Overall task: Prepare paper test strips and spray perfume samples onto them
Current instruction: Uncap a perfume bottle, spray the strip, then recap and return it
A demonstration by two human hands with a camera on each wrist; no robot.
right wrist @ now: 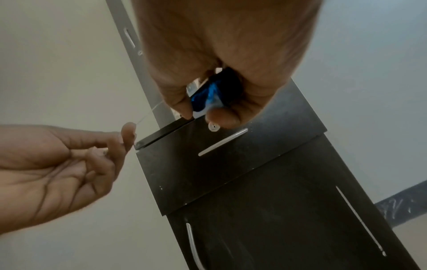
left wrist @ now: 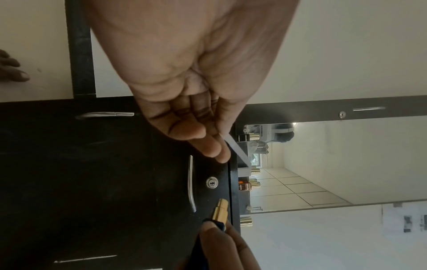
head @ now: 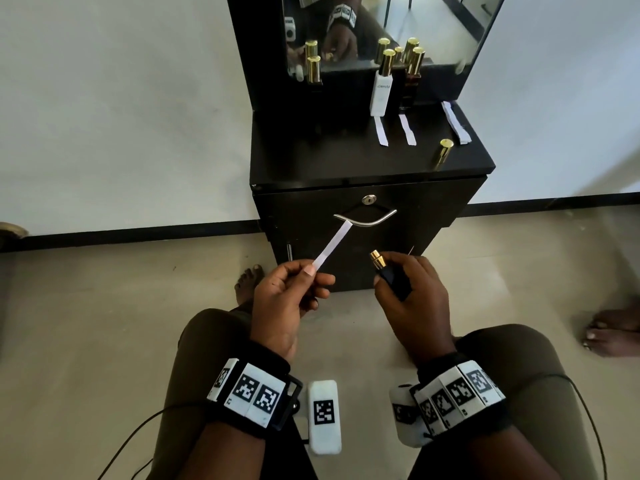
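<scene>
Paper strip: pinched at its lower end between thumb and forefinger of left hand, free end slanting up toward 1 o'clock, crossing in front of drawer handle of black cabinet. Remaining fingers curled under into palm, wrist raised above left knee.

Perfume bottle: dark body, gold nozzle uncapped and aimed toward 11 o'clock, gripped in right hand, fingers wrapped round body, thumb along near side. Nozzle near strip, apart from it, at strip's 4 o'clock.

Cabinet top: white bottle with gold cap and dark bottle beside it at 12 o'clock; two strips lying flat just before them; further strips at 2 o'clock near right edge; loose gold cap upright close to front right corner. Another gold-capped bottle at left, by mirror.

Open floor at 9 o'clock; clear air between hands and cabinet front.
</scene>
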